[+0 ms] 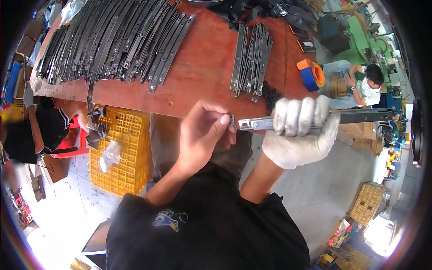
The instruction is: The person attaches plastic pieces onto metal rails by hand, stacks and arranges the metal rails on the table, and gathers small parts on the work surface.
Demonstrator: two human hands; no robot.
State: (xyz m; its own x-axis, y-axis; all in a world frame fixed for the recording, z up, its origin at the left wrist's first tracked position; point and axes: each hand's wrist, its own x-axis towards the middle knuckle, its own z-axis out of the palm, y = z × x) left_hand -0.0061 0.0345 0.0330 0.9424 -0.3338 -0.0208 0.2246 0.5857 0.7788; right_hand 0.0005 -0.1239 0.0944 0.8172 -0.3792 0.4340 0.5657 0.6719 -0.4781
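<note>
My right hand [299, 130], in a white glove, is closed round a long metal window stay [366, 116]. The stay lies roughly level, with its silver slotted end [247, 123] pointing left. Just left of that end, my bare left hand [202, 130] pinches a small metal piece [232, 120] between thumb and fingers. Its exact shape is mostly hidden, and I cannot tell whether it touches the stay. Beyond my hands, a smaller bunch of similar stays [252, 60] lies on the red table [202, 58].
A long row of stays [112, 42] fills the table's left side. Blue and orange tape rolls [310, 75] sit at the right edge. A yellow crate [121, 153] stands below left. One person [366, 85] sits at right; another person [45, 126] is at left.
</note>
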